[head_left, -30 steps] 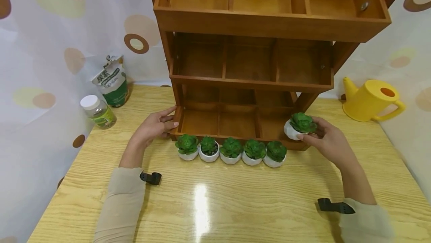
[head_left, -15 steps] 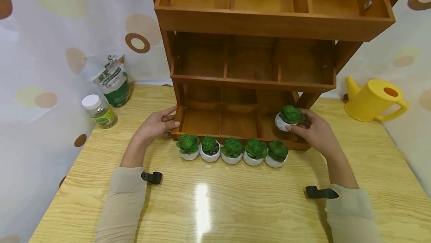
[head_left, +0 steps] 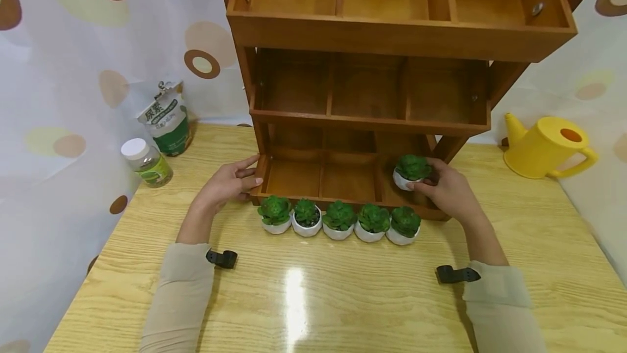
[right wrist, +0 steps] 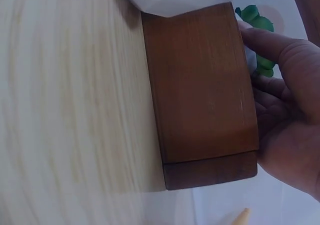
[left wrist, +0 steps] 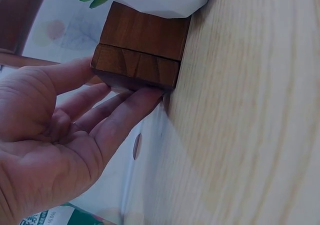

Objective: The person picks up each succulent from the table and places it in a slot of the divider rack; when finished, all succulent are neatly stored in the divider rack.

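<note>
My right hand [head_left: 448, 187] holds a small potted succulent [head_left: 412, 171], thumb on its white faceted pot. The plant is in the right compartment of the bottom tier of a brown wooden shelf [head_left: 355, 113]. In the right wrist view the shelf's front board [right wrist: 202, 90] hides most of that pot. My left hand [head_left: 230, 184] holds the shelf's lower left corner; the left wrist view shows the thumb at its top edge and fingers [left wrist: 125, 112] against its side. Several more succulents in white pots [head_left: 338, 221] stand in a row along the front of the shelf.
Back left on the wood-grain table [head_left: 343, 298] are a white-capped jar [head_left: 147, 162] and a green-and-white pouch [head_left: 168, 119]. A yellow watering can [head_left: 546, 146] stands at the right. Behind the shelf hangs a white covering [head_left: 147, 26] with round patterns.
My right hand has carried the succulent leftward from above the shelf's right front corner, over the front board and into the bottom right compartment. The left hand stays on the shelf corner.
</note>
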Action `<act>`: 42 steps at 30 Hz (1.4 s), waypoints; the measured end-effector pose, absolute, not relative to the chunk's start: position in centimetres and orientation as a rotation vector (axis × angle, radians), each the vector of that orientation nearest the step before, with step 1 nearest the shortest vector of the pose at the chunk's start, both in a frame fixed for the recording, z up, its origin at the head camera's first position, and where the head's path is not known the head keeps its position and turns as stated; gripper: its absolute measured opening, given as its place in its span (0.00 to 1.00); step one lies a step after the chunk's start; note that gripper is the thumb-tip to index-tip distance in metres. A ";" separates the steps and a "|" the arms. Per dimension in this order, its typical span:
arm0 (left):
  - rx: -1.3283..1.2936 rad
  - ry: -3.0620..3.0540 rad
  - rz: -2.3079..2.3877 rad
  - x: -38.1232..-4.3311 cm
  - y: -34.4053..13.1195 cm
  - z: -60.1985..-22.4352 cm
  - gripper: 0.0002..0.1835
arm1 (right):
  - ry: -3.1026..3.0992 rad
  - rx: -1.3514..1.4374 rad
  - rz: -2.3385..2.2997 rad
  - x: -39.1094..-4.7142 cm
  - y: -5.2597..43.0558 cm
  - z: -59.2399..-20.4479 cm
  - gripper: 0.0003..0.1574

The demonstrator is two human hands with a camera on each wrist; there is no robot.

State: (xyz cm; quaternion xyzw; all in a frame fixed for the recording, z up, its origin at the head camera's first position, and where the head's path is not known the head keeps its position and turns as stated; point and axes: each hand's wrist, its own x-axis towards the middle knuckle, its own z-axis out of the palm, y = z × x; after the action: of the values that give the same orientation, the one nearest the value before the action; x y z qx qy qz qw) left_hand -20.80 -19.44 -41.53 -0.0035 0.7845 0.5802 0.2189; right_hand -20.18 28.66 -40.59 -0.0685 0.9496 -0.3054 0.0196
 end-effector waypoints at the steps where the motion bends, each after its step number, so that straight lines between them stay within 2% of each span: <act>1: -0.010 2.173 1.605 -20.8 -19.4 -41.5 0.37 | 2.947 -0.215 -0.941 -20.2 28.6 -40.6 0.49; 14: 0.006 2.185 1.604 -20.9 -19.5 -41.7 0.37 | 2.926 -0.250 -0.819 -20.3 27.7 -40.7 0.43; 25: 0.001 2.205 1.584 -20.9 -19.6 -41.7 0.37 | 2.838 -0.242 -0.710 -20.8 28.0 -40.0 0.45; 31: -0.006 2.198 1.577 -20.9 -19.5 -41.8 0.37 | 2.806 -0.180 -0.758 -20.0 28.7 -39.4 0.47; 42: 0.001 2.184 1.594 -21.0 -19.6 -42.0 0.37 | 2.946 -0.206 -0.939 -17.7 30.4 -38.3 0.42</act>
State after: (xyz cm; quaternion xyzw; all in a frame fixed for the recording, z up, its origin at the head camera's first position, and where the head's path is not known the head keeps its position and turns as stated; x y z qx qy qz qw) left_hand -20.96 -19.57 -41.97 0.0004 0.7885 0.5755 0.2171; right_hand -17.72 30.35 -38.31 -0.0663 0.9505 -0.3029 0.0213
